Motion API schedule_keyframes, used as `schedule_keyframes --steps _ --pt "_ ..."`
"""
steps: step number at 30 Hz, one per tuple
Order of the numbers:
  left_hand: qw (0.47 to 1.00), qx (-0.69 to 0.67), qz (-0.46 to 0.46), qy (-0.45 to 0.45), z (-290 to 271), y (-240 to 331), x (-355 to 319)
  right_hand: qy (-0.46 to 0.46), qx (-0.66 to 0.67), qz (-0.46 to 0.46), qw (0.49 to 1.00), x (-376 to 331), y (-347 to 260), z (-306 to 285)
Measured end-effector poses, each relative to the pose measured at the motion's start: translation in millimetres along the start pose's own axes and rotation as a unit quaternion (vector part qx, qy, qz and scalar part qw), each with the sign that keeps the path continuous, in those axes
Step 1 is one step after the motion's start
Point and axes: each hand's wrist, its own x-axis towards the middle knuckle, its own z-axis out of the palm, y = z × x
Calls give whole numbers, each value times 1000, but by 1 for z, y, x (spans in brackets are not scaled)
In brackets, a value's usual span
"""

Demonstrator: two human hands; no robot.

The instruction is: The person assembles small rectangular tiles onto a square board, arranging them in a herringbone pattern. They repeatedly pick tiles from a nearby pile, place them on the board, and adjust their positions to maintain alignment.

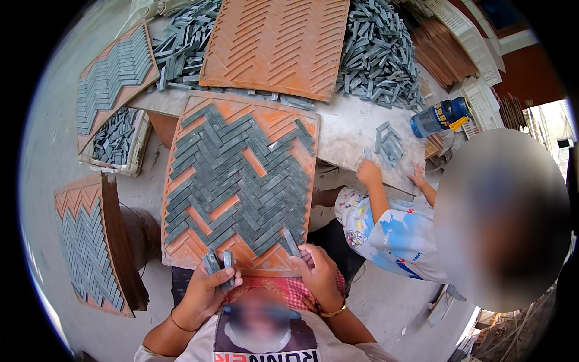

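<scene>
An orange slotted mould tray (182,250) lies before me, most of its zigzag slots filled with dark grey-green stone strips (241,157). Orange gaps show among the strips, chiefly along the near edge and toward the lower left. My left hand (211,286) is closed around a few loose strips (228,260) just off the tray's near edge. Between the fingertips of my right hand (316,271) is a single stone strip (292,242), tilted over the tray's lower right part.
Behind stands an unfilled orange mould (274,48) between heaps of loose strips (381,54). Filled moulds (90,247) and a crate of strips (142,142) are at left. At right another person's hand (369,173) handles strips on the table (350,130), near a blue bottle (440,116).
</scene>
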Motion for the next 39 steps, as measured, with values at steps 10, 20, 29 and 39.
schedule_keyframes --steps 10,20,29,39 --pt "1000 -21 -11 -14 -3 -1 2 -27 314 225 922 5 -9 -16" --pt "998 -27 -44 -45 -5 -5 3 -190 180 137 955 23 -43 -32" --pt "998 -40 42 -30 -4 9 -14 -251 -24 -257 933 118 -154 7" --pt "992 -74 99 -6 -7 30 -25 -206 86 -231 947 102 -162 26"
